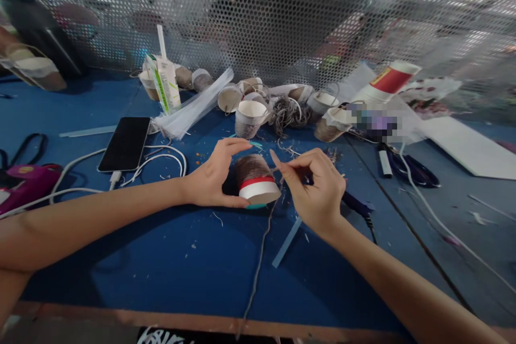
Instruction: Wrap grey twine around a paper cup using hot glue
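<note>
The left hand (213, 177) cups a paper cup (255, 180) lying on its side on the blue table (169, 263), thumb under the rim, fingers curved over its twine-wrapped body; its palm hides the cup's far end. The right hand (316, 191) — fingertips pressed together just beside the cup — pinches a grey twine (260, 258), which runs down past the thumb to the table edge. Beyond the fingertips lie more wrapped cups (250, 115) — blurred, with a tangle (288, 113) hard to make out.

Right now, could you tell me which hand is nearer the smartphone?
Left. The left hand lies just right of the smartphone, holding the paper cup; the right hand is beyond that cup.
</note>
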`<state>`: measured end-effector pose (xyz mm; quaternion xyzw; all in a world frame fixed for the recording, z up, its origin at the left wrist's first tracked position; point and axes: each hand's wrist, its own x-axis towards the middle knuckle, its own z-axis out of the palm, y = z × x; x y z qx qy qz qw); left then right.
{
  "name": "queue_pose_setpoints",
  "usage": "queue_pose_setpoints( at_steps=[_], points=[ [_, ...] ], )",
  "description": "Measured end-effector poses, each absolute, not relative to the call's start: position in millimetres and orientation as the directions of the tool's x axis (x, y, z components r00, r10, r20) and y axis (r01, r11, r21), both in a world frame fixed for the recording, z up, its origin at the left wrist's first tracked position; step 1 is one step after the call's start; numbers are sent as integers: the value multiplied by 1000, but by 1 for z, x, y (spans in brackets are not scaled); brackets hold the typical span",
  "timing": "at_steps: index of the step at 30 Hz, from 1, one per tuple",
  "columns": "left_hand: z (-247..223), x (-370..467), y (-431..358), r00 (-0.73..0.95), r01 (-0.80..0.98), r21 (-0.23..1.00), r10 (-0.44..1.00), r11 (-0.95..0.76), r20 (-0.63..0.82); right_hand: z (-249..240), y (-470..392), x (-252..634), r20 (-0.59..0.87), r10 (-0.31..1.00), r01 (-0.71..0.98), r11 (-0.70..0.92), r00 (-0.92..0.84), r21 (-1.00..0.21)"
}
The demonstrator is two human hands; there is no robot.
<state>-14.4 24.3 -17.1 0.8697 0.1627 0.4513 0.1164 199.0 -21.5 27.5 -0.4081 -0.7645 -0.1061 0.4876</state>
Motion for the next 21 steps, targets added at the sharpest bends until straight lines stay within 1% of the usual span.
queue_pose_setpoints(
  at_steps=[4,8,10,16,21],
  points=[
    [-18,-14,24,512,166,265,313,-950,800,25,-22,197,853,467,742,652,-235,-153],
    [-16,-15,24,542,195,192,269,-962,796,26,-23,196,869,406,743,665,-283,-69],
    [-15,-16,24,549,202,173,257,-964,795,26,-24,196,865,400,752,658,-303,-41],
    [-18,-16,24,515,176,174,241,-969,823,25,-24,197,865,409,772,634,-290,-41],
    [-18,-15,23,499,177,130,203,-976,842,25,-24,196,863,401,769,639,-306,-25]
  ],
)
